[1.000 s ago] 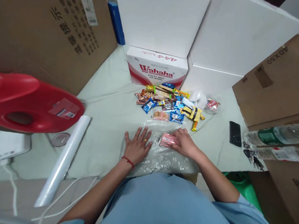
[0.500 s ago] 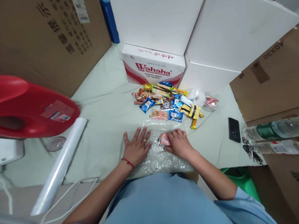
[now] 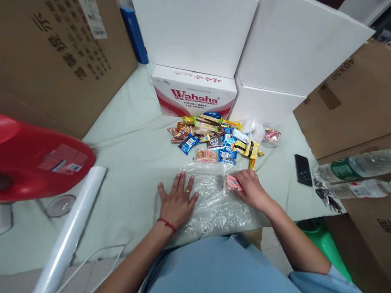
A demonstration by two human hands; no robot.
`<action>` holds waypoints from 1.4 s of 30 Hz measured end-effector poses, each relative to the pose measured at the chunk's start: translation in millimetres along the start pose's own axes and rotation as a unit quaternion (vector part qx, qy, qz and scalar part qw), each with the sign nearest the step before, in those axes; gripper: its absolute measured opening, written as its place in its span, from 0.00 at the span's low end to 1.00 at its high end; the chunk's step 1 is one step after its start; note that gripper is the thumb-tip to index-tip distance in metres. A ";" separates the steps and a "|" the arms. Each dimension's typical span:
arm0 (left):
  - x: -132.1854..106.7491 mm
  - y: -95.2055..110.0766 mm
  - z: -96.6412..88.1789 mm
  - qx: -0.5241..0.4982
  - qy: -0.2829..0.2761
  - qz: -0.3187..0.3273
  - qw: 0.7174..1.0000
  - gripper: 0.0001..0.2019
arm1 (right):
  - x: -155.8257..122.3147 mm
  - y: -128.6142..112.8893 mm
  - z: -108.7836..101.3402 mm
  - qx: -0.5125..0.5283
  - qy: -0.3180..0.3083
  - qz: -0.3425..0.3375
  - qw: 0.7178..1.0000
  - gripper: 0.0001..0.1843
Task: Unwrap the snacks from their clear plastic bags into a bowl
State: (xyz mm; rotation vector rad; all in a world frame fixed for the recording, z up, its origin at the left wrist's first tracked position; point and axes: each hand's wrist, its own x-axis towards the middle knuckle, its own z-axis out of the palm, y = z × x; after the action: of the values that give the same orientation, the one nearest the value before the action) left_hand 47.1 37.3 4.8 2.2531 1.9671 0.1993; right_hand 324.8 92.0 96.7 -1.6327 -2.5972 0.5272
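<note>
My left hand (image 3: 177,202) lies flat with spread fingers on the left edge of a clear plastic sheet (image 3: 212,204) on the table. At the sheet's right part, my right hand (image 3: 250,188) grips a small pink snack packet (image 3: 233,182); its print is too blurred to read. Just beyond the sheet rests an orange-pink snack packet (image 3: 207,156). Behind it is a pile of wrapped snacks, among them a blue packet (image 3: 227,156), a yellow packet (image 3: 248,148) and a brown packet (image 3: 179,132).
A white Wahaba-type water carton (image 3: 194,94) stands behind the snacks. To the left are a red plastic jug (image 3: 34,155) and a plastic film roll (image 3: 69,231). On the right lie a phone (image 3: 303,169), keys (image 3: 327,199) and a green-labelled bottle (image 3: 361,166).
My right hand has slid the pink packet rightward across the plastic sheet, which now looks flatter. My left hand stays spread at the sheet's left side. The camera view has shifted slightly.
</note>
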 end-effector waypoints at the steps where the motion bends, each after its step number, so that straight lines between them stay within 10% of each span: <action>1: 0.1 0.1 -0.5 -0.001 -0.003 0.001 1.000 0.29 | 3.6 -6.0 -1.6 0.018 -0.002 -0.017 1.000 0.17; 11: -1.1 0.4 -3.4 0.003 -0.003 0.011 1.000 0.28 | 35.7 -53.2 41.9 0.030 -0.027 -0.123 0.992 0.46; 17: -0.6 -1.4 -0.8 0.012 0.000 0.006 1.000 0.27 | 32.2 -45.8 42.0 0.031 -0.020 -0.129 0.991 0.30; 23: -0.7 -2.6 4.1 0.015 0.008 0.007 1.000 0.27 | 33.2 -43.8 45.2 0.034 -0.019 -0.139 0.990 0.51; 28: -0.3 -2.1 2.3 0.004 0.015 0.007 1.000 0.27 | 34.9 -47.6 45.8 -0.029 -0.036 -0.145 0.988 0.31; 36: 0.5 0.8 0.8 -0.024 0.021 0.001 0.999 0.27 | 31.7 -36.2 48.7 -0.031 -0.041 -0.139 0.989 0.27; 42: -5.4 -19.4 -2.0 -0.081 0.084 0.037 0.992 0.30 | 15.5 -28.1 37.1 0.029 0.024 -0.166 0.985 0.44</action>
State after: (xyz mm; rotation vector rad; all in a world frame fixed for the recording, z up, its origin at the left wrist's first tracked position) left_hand 27.2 34.5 2.9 2.2722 1.8682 0.5539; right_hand 285.8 84.7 67.8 -1.1434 -2.7076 0.5286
